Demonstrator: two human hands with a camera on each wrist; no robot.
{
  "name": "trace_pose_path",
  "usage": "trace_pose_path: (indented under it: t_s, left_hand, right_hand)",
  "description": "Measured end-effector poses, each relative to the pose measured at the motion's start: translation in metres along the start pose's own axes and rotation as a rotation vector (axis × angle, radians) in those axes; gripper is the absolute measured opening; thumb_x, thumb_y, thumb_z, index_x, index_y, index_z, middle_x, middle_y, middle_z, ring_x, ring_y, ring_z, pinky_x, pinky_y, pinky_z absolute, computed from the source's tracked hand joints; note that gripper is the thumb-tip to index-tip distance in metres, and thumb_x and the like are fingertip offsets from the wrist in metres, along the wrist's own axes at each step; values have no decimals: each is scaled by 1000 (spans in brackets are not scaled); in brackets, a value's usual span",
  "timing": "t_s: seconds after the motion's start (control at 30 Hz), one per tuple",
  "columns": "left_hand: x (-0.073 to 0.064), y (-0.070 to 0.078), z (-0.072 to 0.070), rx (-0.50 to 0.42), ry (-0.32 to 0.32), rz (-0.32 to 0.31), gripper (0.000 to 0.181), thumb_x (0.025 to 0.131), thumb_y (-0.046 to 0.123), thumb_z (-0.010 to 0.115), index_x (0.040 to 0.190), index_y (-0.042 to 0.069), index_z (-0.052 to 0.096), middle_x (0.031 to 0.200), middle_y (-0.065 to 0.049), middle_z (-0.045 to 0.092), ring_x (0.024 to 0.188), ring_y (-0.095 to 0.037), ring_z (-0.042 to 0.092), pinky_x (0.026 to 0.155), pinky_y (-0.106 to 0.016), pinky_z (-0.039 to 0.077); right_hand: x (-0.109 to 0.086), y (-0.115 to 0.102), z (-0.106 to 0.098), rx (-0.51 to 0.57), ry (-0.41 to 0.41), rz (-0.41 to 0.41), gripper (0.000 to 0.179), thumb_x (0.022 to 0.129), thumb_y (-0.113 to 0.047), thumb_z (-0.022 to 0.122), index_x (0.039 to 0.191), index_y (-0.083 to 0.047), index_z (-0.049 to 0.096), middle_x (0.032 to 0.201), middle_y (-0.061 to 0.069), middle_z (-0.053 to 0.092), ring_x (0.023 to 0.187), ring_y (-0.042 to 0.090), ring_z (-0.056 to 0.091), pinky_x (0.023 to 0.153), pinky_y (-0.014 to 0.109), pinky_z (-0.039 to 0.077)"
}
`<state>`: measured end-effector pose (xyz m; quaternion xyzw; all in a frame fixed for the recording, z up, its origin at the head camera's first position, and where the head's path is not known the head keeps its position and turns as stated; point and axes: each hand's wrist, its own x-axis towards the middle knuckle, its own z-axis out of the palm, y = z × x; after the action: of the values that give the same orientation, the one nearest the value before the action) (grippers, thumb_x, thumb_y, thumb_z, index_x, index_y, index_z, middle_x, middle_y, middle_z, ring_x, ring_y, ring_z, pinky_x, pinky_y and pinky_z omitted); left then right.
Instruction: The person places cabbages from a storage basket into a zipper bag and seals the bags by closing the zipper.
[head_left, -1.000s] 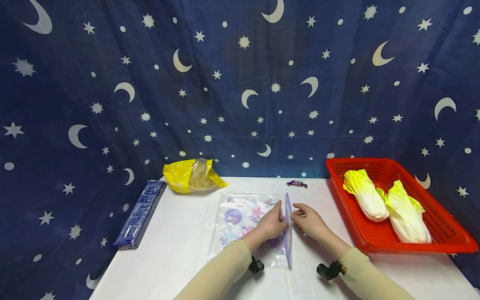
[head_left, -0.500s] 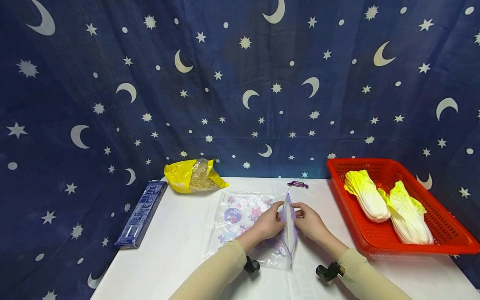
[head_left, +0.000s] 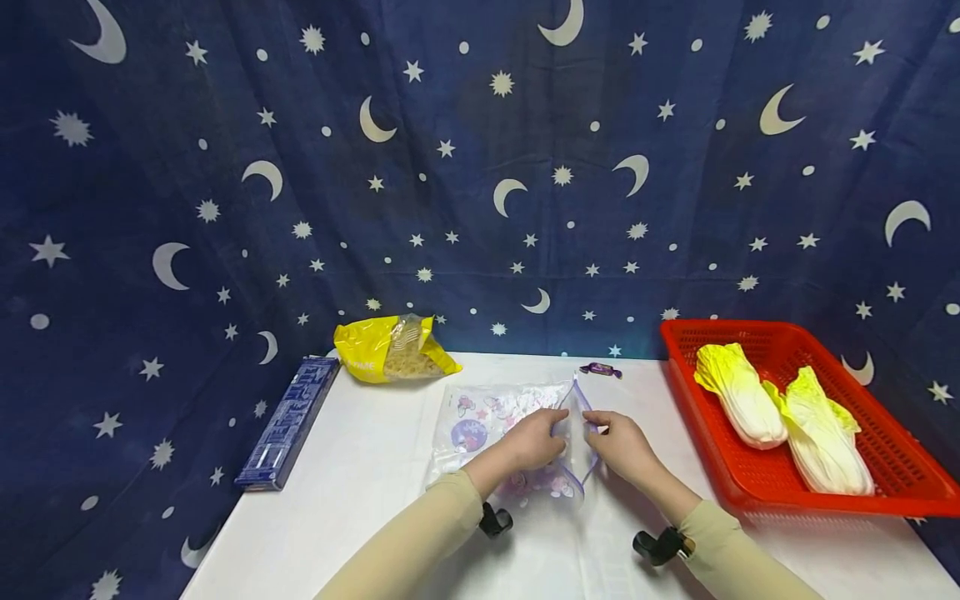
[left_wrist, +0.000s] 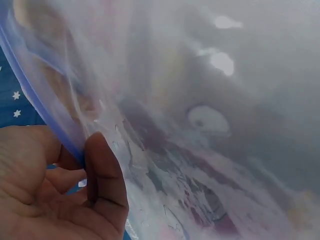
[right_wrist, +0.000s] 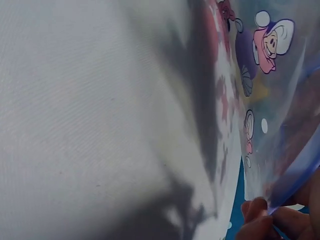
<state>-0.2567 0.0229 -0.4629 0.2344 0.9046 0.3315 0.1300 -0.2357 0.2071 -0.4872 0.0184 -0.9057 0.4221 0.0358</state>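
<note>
A clear zip bag (head_left: 468, 436) printed with pink and purple cartoon figures lies on the white table, its purple-edged mouth spread apart toward the right. My left hand (head_left: 534, 440) pinches one side of that mouth between thumb and fingers; the left wrist view shows the purple zip edge (left_wrist: 47, 112) caught there. On the opposite side, my right hand (head_left: 624, 446) pinches the other lip, and the fingertips (right_wrist: 256, 212) show at the lower right of the right wrist view. Nothing can be made out inside the bag.
A red plastic basket (head_left: 738, 492) at the right holds two napa cabbages (head_left: 742, 400). Behind the bag lies a purple-wrapped candy (head_left: 601, 370). A yellow food packet (head_left: 393, 350) sits at the back left, beside a long blue box (head_left: 288, 423).
The bag's mouth, nearly flat one second ago, has been pulled wide apart. My left hand has shifted slightly left, and the bag's near edge has lifted and drawn back.
</note>
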Motion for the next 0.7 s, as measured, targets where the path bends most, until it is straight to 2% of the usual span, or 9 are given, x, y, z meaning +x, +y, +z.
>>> trace_pose_path:
  t_s: [0.2,0.27,0.33,0.43,0.5,0.57,0.6,0.67,0.7]
  left_hand:
    - [-8,-2,-11,1,2,4,52,95,9,59,146,1,55,148,-15,55,138,-30,50,115,-40,41]
    - [-11,-5,-14,-6,17,14,52,94,9,59,146,2,55,148,-14,55,132,-28,55,111,-38,44]
    - [-14,-8,-17,-39,27,20,53,94,8,59,147,1,54,148,-15,55,114,-26,66,100,-38,53]
    - [-16,-11,-19,-51,65,40,53,96,15,65,146,1,54,146,-15,55,94,-19,70,95,-35,54]
    - [-18,-13,-20,-53,86,53,55,95,17,69,145,0,55,146,-16,55,88,-16,71,96,-35,54]
    - [-20,-14,-21,-39,106,66,57,93,15,71,145,-1,54,146,-17,55,87,-14,72,99,-31,52]
    - [-21,-14,-22,-44,106,69,58,91,11,70,146,-2,53,146,-17,54,81,-14,72,97,-31,53]
    - [-23,-15,-26,-25,116,87,61,88,4,68,146,-3,52,146,-17,53,95,-17,72,98,-31,52]
    - [-24,-15,-28,-27,111,90,63,86,1,66,148,-3,51,147,-17,52,95,-19,72,96,-31,53]
  right_hand:
    - [-1,-3,-4,29,0,-12,45,84,-2,69,127,12,65,121,27,68,79,20,61,61,27,51]
    - [-1,-4,-4,37,1,-9,46,85,-5,72,128,11,65,122,26,68,79,20,62,61,27,52]
    - [-1,-5,-4,40,3,1,49,85,-8,75,129,10,65,122,26,68,80,19,63,62,27,53]
    - [-2,-8,-5,39,7,7,51,83,-8,77,130,9,65,121,26,67,79,20,63,62,28,53]
    - [-2,-10,-6,22,10,-9,51,82,-5,76,130,9,64,119,25,66,80,21,62,63,29,53]
    - [-3,-12,-6,-7,15,-41,51,81,-2,75,129,10,64,115,22,66,81,22,60,66,29,53]
    - [-4,-12,-7,-19,17,-57,51,80,0,73,129,11,64,112,21,66,82,23,59,67,30,52]
    - [-4,-13,-8,-43,31,-87,51,78,3,70,128,11,64,108,18,65,84,24,57,70,31,50]
    - [-4,-13,-9,-49,39,-95,52,77,4,69,128,11,64,106,17,65,85,25,56,71,31,48]
